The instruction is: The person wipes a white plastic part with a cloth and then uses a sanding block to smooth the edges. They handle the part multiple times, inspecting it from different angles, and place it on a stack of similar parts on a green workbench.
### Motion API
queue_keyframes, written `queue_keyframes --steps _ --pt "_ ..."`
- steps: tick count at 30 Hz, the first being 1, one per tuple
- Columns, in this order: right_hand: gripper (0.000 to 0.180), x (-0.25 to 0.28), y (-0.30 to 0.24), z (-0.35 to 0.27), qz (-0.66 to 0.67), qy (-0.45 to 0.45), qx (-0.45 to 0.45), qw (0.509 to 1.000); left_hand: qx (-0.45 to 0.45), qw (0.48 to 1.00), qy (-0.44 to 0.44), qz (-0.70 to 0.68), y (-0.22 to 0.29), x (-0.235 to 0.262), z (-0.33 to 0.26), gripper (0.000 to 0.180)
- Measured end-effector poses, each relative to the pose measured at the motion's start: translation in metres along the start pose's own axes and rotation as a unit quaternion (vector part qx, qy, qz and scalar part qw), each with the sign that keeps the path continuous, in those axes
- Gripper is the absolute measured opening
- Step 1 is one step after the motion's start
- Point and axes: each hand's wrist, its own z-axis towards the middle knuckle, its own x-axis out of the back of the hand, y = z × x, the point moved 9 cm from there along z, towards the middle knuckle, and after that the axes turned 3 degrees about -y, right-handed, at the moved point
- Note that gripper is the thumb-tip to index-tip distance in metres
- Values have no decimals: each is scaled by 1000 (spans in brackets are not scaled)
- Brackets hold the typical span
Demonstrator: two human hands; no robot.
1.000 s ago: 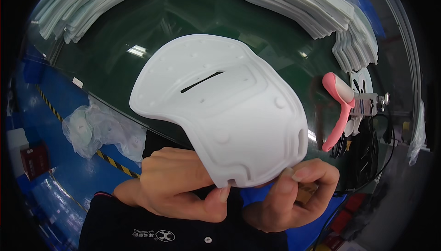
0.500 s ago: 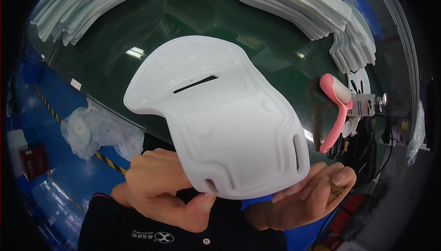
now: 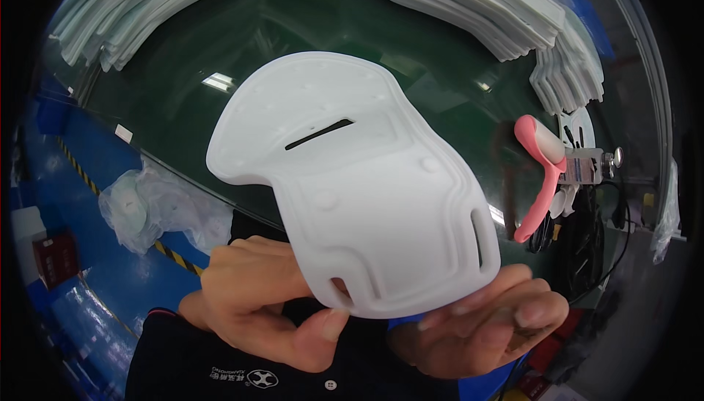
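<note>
A large white moulded plastic panel (image 3: pixel 381 203) fills the middle of the view, tilted above the table. It has a long slot in its upper part and a shorter slot at each lower corner. My left hand (image 3: pixel 264 302) grips its lower left corner, thumb on the near edge and fingers behind. At the lower right edge, my right hand (image 3: pixel 484 328) lies palm up with curled fingers, blurred and partly hidden by the panel. Whatever those fingers may hold cannot be made out.
Stacks of similar white panels stand at the far left (image 3: pixel 147 12) and far right (image 3: pixel 469 5) of the dark green table (image 3: pixel 308 12). A pink-handled roller (image 3: pixel 539 174) lies at right beside a clear bottle (image 3: pixel 584 166). Plastic bags (image 3: pixel 161 207) hang near the left edge.
The panel has shifted slightly right, its upper end most clearly. My right hand has turned and curled more below the lower right edge. The left hand keeps its grip.
</note>
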Motion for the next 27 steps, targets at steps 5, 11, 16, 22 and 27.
queue_keyframes --steps 5,11,16,22,27 --pt "19 9 -12 0 -89 76 84 990 4 1000 -12 -8 -1 -4 1 19" --pt "19 -1 7 1 -47 40 45 997 -23 1000 0 14 1 1 0 26" --pt "20 2 9 -3 14 58 9 998 -3 1000 19 -1 0 -1 3 36" --pt "20 0 2 -3 0 130 47 990 48 995 50 -74 -8 -2 -5 33" --pt "20 -5 -5 -17 -143 138 19 980 52 995 -41 72 -1 -10 -2 27"
